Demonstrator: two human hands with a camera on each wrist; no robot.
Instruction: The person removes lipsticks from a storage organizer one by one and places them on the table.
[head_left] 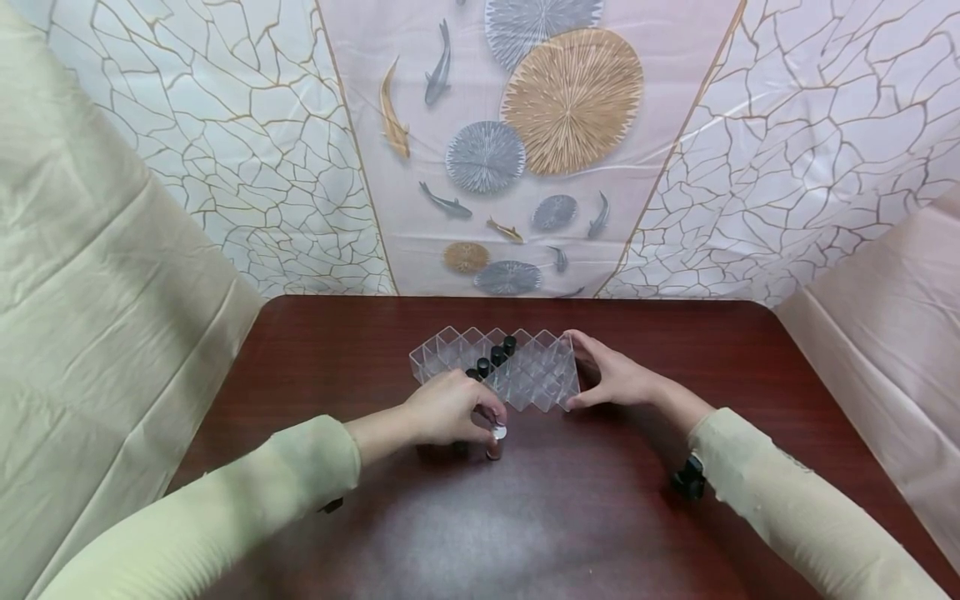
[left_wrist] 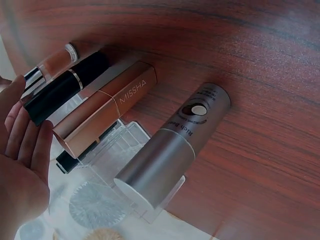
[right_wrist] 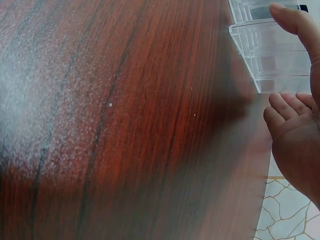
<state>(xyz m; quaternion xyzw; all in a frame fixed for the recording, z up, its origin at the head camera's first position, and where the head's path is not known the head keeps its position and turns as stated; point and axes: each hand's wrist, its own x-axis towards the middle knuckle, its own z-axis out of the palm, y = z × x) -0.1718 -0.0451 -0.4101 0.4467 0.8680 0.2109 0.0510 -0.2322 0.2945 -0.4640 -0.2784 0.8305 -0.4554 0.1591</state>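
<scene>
A clear lipstick organizer (head_left: 540,375) with diamond-shaped compartments stands on the table, several black-capped tubes (head_left: 497,356) in its middle row. In front of it my left hand (head_left: 453,408) pinches a small lip gloss tube (head_left: 493,448) with a pale, shiny top between thumb and fingertips. The left wrist view shows this lip gloss (left_wrist: 57,62) beside a black lipstick tube (left_wrist: 65,87), a rose-gold MISSHA lipstick (left_wrist: 107,107) and a silver tube (left_wrist: 175,145), all upright. My right hand (head_left: 618,375) grips the organizer's right end, thumb in front and fingers behind.
The dark red wood table (head_left: 570,517) has a glossy surface. A patterned curtain (head_left: 495,233) hangs behind its back edge, with pale fabric (head_left: 97,250) on the left side. A black wrist device (head_left: 688,477) sits below the right sleeve.
</scene>
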